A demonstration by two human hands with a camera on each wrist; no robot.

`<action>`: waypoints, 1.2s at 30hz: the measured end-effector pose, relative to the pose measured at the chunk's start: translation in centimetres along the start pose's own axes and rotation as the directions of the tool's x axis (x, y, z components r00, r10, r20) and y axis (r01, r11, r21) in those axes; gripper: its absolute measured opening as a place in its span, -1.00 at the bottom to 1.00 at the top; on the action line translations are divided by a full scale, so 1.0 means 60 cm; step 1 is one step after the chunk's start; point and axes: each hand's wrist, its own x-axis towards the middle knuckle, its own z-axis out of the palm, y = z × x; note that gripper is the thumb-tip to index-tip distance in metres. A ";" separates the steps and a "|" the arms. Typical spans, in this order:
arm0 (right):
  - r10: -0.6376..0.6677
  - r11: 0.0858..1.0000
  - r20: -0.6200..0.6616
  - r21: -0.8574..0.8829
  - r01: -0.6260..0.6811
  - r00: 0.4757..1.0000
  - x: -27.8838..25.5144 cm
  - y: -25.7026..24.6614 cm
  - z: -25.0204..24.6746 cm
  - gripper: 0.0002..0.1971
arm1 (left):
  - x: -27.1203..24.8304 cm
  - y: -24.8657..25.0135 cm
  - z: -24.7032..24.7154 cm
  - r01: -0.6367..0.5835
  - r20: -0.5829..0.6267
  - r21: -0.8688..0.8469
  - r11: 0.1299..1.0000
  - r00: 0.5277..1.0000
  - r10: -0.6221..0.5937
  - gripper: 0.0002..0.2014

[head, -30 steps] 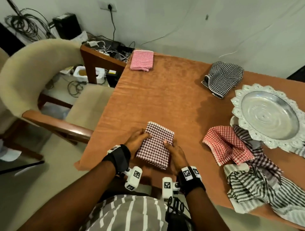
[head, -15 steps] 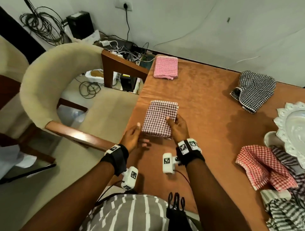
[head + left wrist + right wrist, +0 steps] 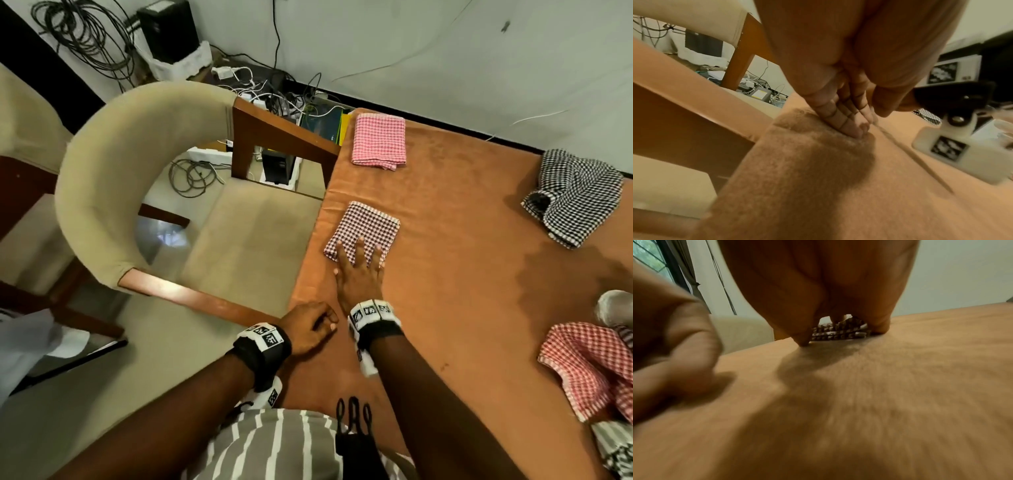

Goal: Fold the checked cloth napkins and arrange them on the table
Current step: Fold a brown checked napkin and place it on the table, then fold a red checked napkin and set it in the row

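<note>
Orange velvety table cover (image 3: 462, 274): left hand (image 3: 308, 329) rests loosely curled, empty, at near edge. Right hand (image 3: 359, 274) presses flat-fingered on folded maroon checked napkin (image 3: 366, 226). Beyond it, folded pink checked napkin (image 3: 379, 142). Black-and-white checked napkin (image 3: 575, 195) and red checked napkin (image 3: 582, 366) remain crumpled; roughly half left, in my judgement.

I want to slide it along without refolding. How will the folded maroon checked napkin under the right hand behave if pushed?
The maroon checked napkin is thin cloth in stacked layers, so it is probably floppy and light. Pushed from one edge, it will likely bunch or unfold. The fuzzy orange table cover may drag; flat fingers on top should help.
</note>
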 end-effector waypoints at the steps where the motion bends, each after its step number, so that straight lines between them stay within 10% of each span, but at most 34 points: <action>1: -0.010 1.000 -0.001 0.006 0.010 1.000 0.018 0.002 -0.007 -0.40 | -0.001 -0.002 0.000 -0.018 0.005 -0.001 1.000 1.000 0.018 -0.83; 11: -0.084 0.996 0.046 0.003 0.084 0.995 0.083 0.011 -0.036 -0.37 | -0.007 0.002 0.002 0.021 0.060 0.020 1.000 0.998 -0.022 -0.74; 21: 0.094 0.972 -0.142 0.227 -0.060 0.985 -0.134 0.139 -0.035 -0.39 | 0.024 0.131 0.098 -0.179 0.195 0.547 0.818 0.977 0.084 -0.45; 27: 0.444 0.880 -0.212 0.286 -0.379 0.871 -0.298 0.350 -0.042 -0.37 | 0.042 0.241 0.233 -0.410 0.391 0.621 0.667 0.901 0.190 -0.33; 32: 0.621 0.782 -0.333 0.315 -0.537 0.710 -0.396 0.488 -0.081 -0.36 | 0.049 0.285 0.277 -0.377 0.386 0.772 0.512 0.918 0.094 -0.38; 36: 0.645 0.763 -0.183 0.200 -0.615 0.742 -0.404 0.555 -0.083 -0.46 | 0.053 0.294 0.290 -0.261 0.317 0.765 0.589 0.948 0.008 -0.28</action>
